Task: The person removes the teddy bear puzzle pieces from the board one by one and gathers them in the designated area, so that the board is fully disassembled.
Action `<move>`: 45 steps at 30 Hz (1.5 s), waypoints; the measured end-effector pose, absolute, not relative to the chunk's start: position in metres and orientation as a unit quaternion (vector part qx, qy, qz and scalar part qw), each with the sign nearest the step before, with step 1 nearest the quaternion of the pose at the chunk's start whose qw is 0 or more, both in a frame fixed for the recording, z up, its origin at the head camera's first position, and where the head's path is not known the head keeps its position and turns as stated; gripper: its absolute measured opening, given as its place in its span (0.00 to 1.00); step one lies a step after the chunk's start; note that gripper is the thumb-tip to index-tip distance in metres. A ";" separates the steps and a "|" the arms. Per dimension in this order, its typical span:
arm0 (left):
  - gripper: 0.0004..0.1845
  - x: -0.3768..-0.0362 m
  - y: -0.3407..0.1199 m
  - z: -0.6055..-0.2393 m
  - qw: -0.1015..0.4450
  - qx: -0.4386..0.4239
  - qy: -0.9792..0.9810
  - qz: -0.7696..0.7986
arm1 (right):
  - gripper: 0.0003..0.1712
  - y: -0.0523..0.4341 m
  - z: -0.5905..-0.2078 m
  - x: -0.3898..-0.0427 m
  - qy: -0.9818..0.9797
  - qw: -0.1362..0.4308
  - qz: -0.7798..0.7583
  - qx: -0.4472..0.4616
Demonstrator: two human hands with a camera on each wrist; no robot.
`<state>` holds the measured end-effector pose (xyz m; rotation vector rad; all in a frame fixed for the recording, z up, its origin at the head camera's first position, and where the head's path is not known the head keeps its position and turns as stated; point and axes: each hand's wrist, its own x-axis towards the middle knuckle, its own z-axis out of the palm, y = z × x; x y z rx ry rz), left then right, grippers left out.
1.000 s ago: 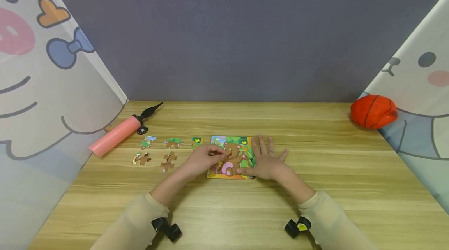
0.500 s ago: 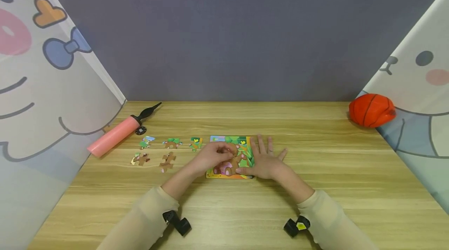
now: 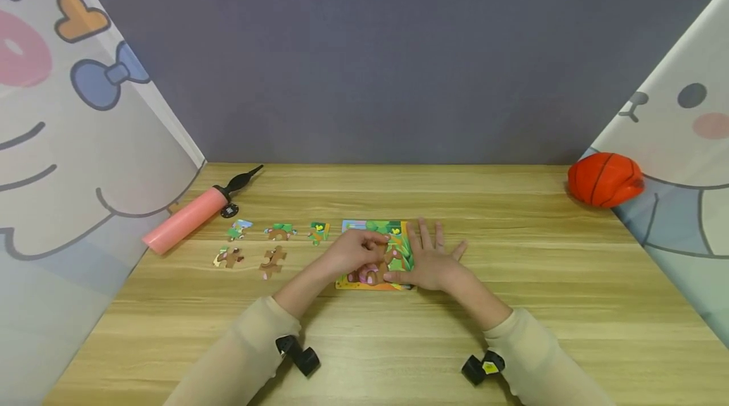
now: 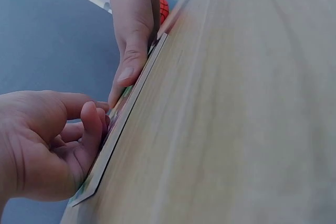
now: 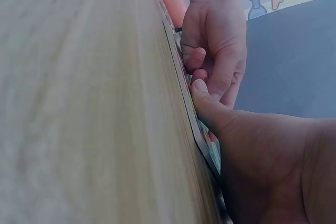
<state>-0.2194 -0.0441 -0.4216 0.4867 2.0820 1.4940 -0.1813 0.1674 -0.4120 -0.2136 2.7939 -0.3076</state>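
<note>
1. Resting near the middle of the tabletop [image 3: 512, 279], a little toward its near edge, is a puzzle board [image 3: 376, 254] printed with a brown bear on green leaves, framed in orange.
2. The left hand [image 3: 354, 253] lies over the board's left and middle part, fingers curled down onto the picture. The left wrist view shows the fingertips bunched and pressed against the board surface; whether this grip pinches a piece or only presses on one cannot be told.
3. The right hand [image 3: 431, 259] lies flat at the board's right edge, fingers straight and spread toward the tabletop's far edge, thumb [image 5: 206, 103] pressed along the board's near-right corner. Its grip is loose and holds nothing; it only steadies the board.
4. Five loose puzzle pieces [image 3: 273, 246] lie in two short rows just left of the board: three in the farther row, two in the nearer one, each apart from the others.
5. A pink hand pump [image 3: 190, 215] with a black nozzle lies slanted toward the tabletop's far-left corner, near the pieces.
6. An orange ball [image 3: 605, 179], partly flattened, sits at the far-right corner against the printed side panel.
7. Both forearms wear beige sleeves [image 3: 250, 355], with small black cameras strapped at the wrists.
</note>
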 end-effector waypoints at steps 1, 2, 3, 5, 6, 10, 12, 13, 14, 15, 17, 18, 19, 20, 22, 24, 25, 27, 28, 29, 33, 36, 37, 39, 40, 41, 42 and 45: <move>0.22 -0.219 -0.043 -0.421 0.266 0.181 0.771 0.549 | 0.74 0.168 -0.412 -0.181 0.978 0.161 -0.109 -0.075; 0.23 -0.219 -0.043 -0.421 0.267 0.183 0.772 0.547 | 0.74 0.168 -0.412 -0.181 0.978 0.161 -0.110 -0.076; 0.23 -0.219 -0.042 -0.420 0.267 0.184 0.774 0.544 | 0.74 0.168 -0.412 -0.181 0.978 0.160 -0.111 -0.077; 0.22 -0.219 -0.041 -0.420 0.269 0.184 0.775 0.542 | 0.74 0.168 -0.411 -0.180 0.977 0.160 -0.115 -0.077; 0.22 -0.219 -0.041 -0.420 0.271 0.181 0.774 0.543 | 0.74 0.168 -0.411 -0.179 0.977 0.160 -0.117 -0.078; 0.21 -0.219 -0.041 -0.420 0.277 0.168 0.764 0.558 | 0.74 0.168 -0.412 -0.179 0.977 0.159 -0.119 -0.077; 0.19 -0.219 -0.042 -0.420 0.275 0.160 0.760 0.566 | 0.74 0.168 -0.413 -0.180 0.977 0.161 -0.116 -0.076; 0.18 -0.219 -0.042 -0.421 0.271 0.158 0.760 0.569 | 0.74 0.168 -0.413 -0.180 0.977 0.161 -0.116 -0.077; 0.17 -0.220 -0.042 -0.422 0.267 0.156 0.760 0.571 | 0.74 0.168 -0.412 -0.180 0.977 0.162 -0.117 -0.077; 0.16 -0.220 -0.042 -0.422 0.262 0.155 0.761 0.573 | 0.74 0.168 -0.412 -0.180 0.977 0.161 -0.116 -0.078; 0.14 -0.220 -0.042 -0.422 0.255 0.150 0.760 0.579 | 0.74 0.167 -0.412 -0.180 0.977 0.162 -0.114 -0.079; 0.14 -0.220 -0.042 -0.423 0.251 0.149 0.761 0.579 | 0.74 0.167 -0.412 -0.180 0.977 0.161 -0.113 -0.079; 0.13 -0.220 -0.042 -0.423 0.247 0.147 0.762 0.581 | 0.74 0.167 -0.412 -0.180 0.977 0.158 -0.114 -0.081; 0.13 -0.220 -0.041 -0.423 0.245 0.144 0.761 0.583 | 0.74 0.167 -0.411 -0.180 0.977 0.158 -0.113 -0.081; 0.13 -0.220 -0.041 -0.423 0.241 0.140 0.758 0.589 | 0.73 0.167 -0.411 -0.181 0.977 0.158 -0.114 -0.081; 0.13 -0.219 -0.040 -0.423 0.236 0.138 0.755 0.596 | 0.73 0.167 -0.411 -0.180 0.977 0.158 -0.115 -0.081; 0.13 -0.219 -0.039 -0.424 0.235 0.137 0.751 0.601 | 0.73 0.167 -0.411 -0.181 0.977 0.158 -0.117 -0.081; 0.13 -0.218 -0.039 -0.424 0.230 0.135 0.749 0.606 | 0.73 0.167 -0.411 -0.180 0.977 0.158 -0.119 -0.080; 0.13 -0.218 -0.038 -0.424 0.226 0.135 0.751 0.606 | 0.73 0.167 -0.411 -0.180 0.977 0.158 -0.119 -0.080; 0.12 -0.217 -0.038 -0.424 0.222 0.135 0.752 0.606 | 0.73 0.167 -0.411 -0.180 0.977 0.158 -0.118 -0.079; 0.12 -0.216 -0.036 -0.425 0.213 0.129 0.756 0.606 | 0.73 0.167 -0.410 -0.180 0.977 0.158 -0.117 -0.081; 0.11 -0.215 -0.036 -0.425 0.212 0.126 0.752 0.611 | 0.73 0.168 -0.410 -0.180 0.977 0.158 -0.116 -0.082; 0.11 -0.215 -0.035 -0.425 0.211 0.127 0.751 0.613 | 0.73 0.168 -0.410 -0.180 0.977 0.158 -0.116 -0.082; 0.10 -0.215 -0.035 -0.425 0.208 0.128 0.749 0.616 | 0.73 0.168 -0.411 -0.180 0.977 0.157 -0.115 -0.083; 0.10 -0.215 -0.035 -0.425 0.206 0.126 0.750 0.616 | 0.73 0.168 -0.411 -0.181 0.978 0.156 -0.115 -0.083; 0.10 -0.215 -0.035 -0.425 0.203 0.124 0.750 0.617 | 0.73 0.168 -0.411 -0.181 0.978 0.156 -0.115 -0.083; 0.10 -0.215 -0.035 -0.425 0.201 0.122 0.750 0.618 | 0.73 0.168 -0.411 -0.181 0.978 0.155 -0.115 -0.083; 0.09 -0.215 -0.035 -0.425 0.197 0.115 0.749 0.622 | 0.73 0.168 -0.411 -0.181 0.978 0.154 -0.114 -0.083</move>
